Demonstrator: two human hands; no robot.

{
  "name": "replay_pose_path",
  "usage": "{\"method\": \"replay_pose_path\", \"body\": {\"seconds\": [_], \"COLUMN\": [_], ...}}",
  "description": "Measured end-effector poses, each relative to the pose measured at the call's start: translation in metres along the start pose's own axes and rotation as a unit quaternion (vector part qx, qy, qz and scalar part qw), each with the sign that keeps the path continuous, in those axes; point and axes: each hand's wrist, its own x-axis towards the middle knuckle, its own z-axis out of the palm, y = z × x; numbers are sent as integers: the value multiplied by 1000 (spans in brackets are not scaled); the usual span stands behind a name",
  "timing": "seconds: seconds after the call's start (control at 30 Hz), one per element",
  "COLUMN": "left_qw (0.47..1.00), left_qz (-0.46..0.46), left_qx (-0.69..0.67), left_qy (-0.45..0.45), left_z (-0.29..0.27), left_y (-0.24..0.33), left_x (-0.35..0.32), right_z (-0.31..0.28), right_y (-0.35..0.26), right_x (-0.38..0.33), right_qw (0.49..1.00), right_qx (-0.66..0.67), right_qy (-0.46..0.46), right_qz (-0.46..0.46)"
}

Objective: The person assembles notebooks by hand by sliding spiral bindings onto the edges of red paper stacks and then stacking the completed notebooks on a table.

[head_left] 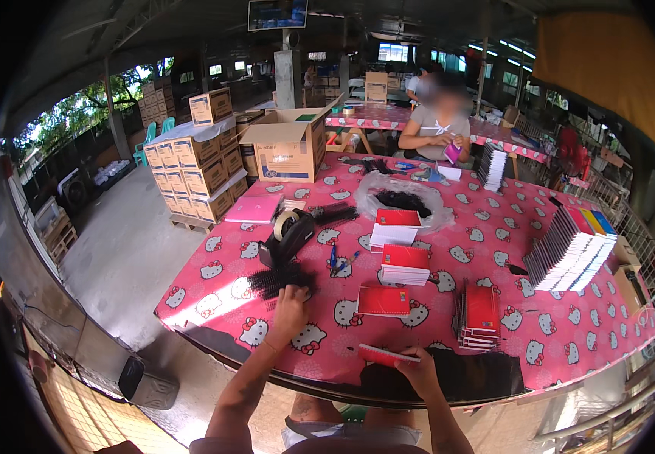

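My left hand [291,306] reaches to the near edge of a pile of black plastic binding coils [271,280]. Its fingers are bent closed at the coils; how many they grip is hidden. In my right hand [420,372] is a small red notebook [382,353], held low over the table's front edge and tilted. Just beyond it a red notebook [383,300] lies flat. Farther off stand two small stacks of red-covered notebooks, one nearer [405,261] and one behind [397,219]. Right of these is another red notebook stack [482,309].
A black tape dispenser [290,236] stands behind the coils, near blue-handled pliers [333,257]. A plastic bag [437,198] holds more black coils. Tall notebook stacks [569,246] stand at right. An open carton [286,147] is at the far left; a co-worker [437,125] sits across the table.
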Motion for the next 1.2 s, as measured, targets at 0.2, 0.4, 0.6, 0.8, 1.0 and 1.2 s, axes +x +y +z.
{"method": "replay_pose_path", "body": {"seconds": [0.2, 0.4, 0.6, 0.8, 1.0, 1.2], "left_qw": [993, 993, 907, 945, 946, 947], "left_qz": [38, 47, -162, -81, -77, -66], "left_qx": [108, 81, -389, -316, -313, -313], "left_qy": [-36, 75, 9, -22, -37, -11], "left_z": [14, -8, -50, -66, -69, -50], "left_y": [-20, 5, 91, 106, 113, 108], "left_x": [2, 8, -28, -55, -59, -56], "right_z": [15, 16, 17, 18, 19, 18], "right_y": [-8, 1, 5, -4, 0, 2], "right_x": [-7, -4, 3, -2, -1, 2], "right_qw": [997, 996, 995, 996, 996, 996], "right_qx": [73, 57, 73, 60, 54, 53], "right_qy": [-35, -63, -63, -70, -70, -77], "right_qz": [17, 9, -14, -4, 7, 2]}}
